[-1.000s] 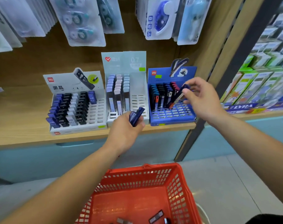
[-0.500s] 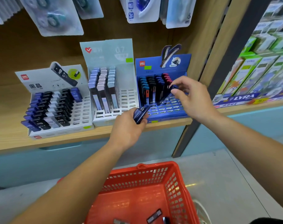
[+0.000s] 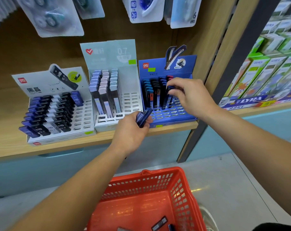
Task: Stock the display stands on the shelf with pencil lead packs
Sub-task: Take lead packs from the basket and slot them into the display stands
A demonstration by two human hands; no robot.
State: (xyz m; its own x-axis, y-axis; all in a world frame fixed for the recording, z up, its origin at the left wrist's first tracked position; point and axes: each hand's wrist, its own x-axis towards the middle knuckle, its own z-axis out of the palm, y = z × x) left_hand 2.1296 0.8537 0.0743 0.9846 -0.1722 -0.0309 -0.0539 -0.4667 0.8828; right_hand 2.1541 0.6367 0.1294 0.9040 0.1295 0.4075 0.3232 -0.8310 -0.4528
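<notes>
Three display stands sit on the wooden shelf (image 3: 6, 144): a white one (image 3: 84, 117) at the left, a pale one (image 3: 132, 100) in the middle and a blue one (image 3: 174, 115) at the right. My right hand (image 3: 189, 95) pinches a dark blue lead pack (image 3: 170, 90) that stands upright in the fourth row of the blue stand. My left hand (image 3: 131, 130) grips a small bunch of blue lead packs (image 3: 144, 117) just in front of the shelf edge, between the middle and blue stands.
An orange basket (image 3: 179, 189) is below my arms with a few loose packs (image 3: 159, 224) on its bottom. Blister cards (image 3: 51, 19) hang above the stands. Green boxes (image 3: 264, 75) fill the shelf at the right, past a wooden upright (image 3: 219, 52).
My right hand has brought its pack from tilted over the blue stand to upright in the row. The camera has moved closer and a little to the right. My left hand stays put.
</notes>
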